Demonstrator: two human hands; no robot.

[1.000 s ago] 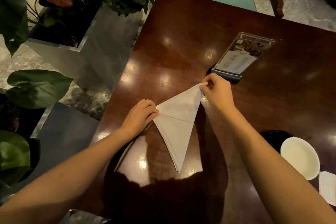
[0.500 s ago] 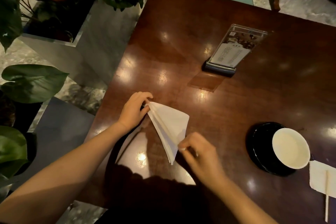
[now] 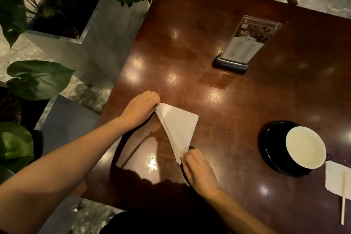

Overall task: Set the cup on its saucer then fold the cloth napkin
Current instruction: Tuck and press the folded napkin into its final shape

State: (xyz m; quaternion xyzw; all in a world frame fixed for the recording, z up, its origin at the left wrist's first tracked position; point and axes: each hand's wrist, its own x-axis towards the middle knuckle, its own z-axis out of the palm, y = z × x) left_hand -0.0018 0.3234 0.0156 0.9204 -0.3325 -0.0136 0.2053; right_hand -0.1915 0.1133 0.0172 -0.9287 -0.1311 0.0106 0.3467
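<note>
The napkin [image 3: 177, 125] is narrower than a second ago: the right hand [image 3: 199, 169] has carried the far corner down onto the near tip, halving the triangle. It lies flat on the table [image 3: 190, 34], near the front edge. The left hand [image 3: 141, 109], fingers curled, pins the upper corner so the layers stay lined up. The right pinches the lower tip, wrist low. The cup [image 3: 305, 147] already sits on its saucer [image 3: 271, 138], well apart to the right.

White cloth napkin [image 3: 177, 126] now folded into a smaller, thicker triangle than a second ago, right hand [image 3: 199, 170] moved from far corner to pinch near tip, view shifted.
</note>
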